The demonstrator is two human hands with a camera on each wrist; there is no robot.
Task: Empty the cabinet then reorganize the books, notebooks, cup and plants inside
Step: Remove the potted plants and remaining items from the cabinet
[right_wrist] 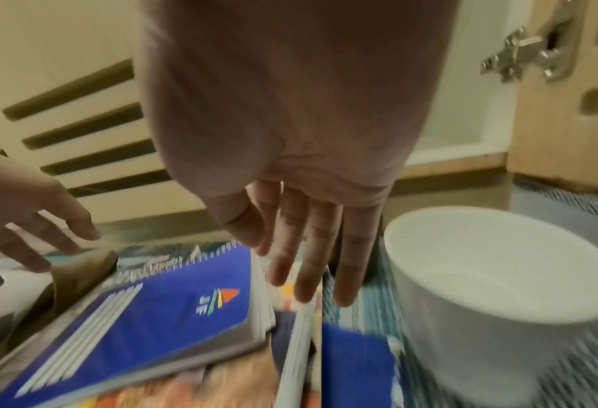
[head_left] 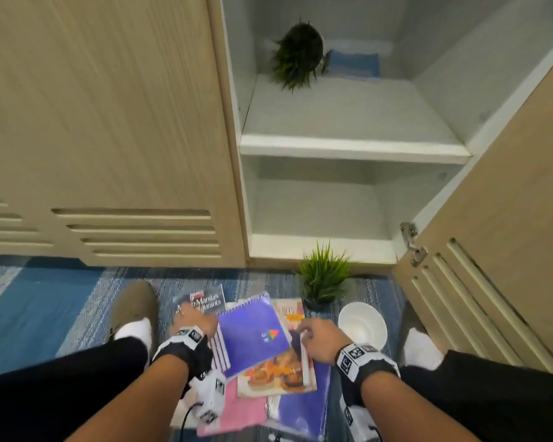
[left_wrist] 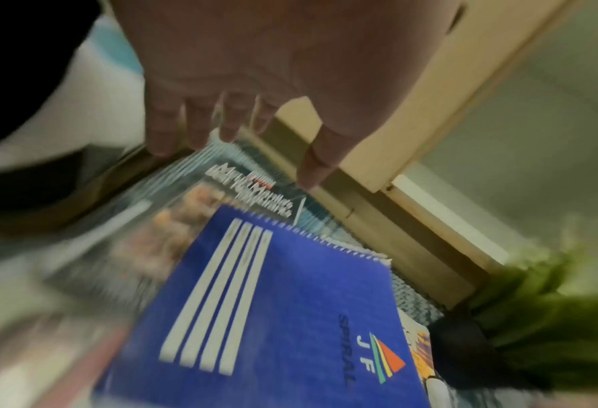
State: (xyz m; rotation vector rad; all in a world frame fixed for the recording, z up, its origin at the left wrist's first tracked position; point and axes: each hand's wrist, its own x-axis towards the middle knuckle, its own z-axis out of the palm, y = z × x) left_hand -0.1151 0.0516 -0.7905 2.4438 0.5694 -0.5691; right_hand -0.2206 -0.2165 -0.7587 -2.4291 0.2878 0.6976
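We reach both hands down over the books and notebooks piled on the carpet (head_left: 61, 301). Left hand (head_left: 194, 317) open, fingers spread above dark book (head_left: 201, 302). Right hand (head_left: 320, 341) open, fingers on a book edge beside blue spiral notebook (head_left: 253, 333). White cup (head_left: 362, 323) and floor plant (head_left: 323, 275) nearby; second plant (head_left: 299, 54) on the cabinet shelf (head_left: 351, 145).

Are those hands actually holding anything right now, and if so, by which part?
Nothing is gripped. The left hand reaches open over the dark magazine; the right hand has straight fingers at the edge of a thin book.
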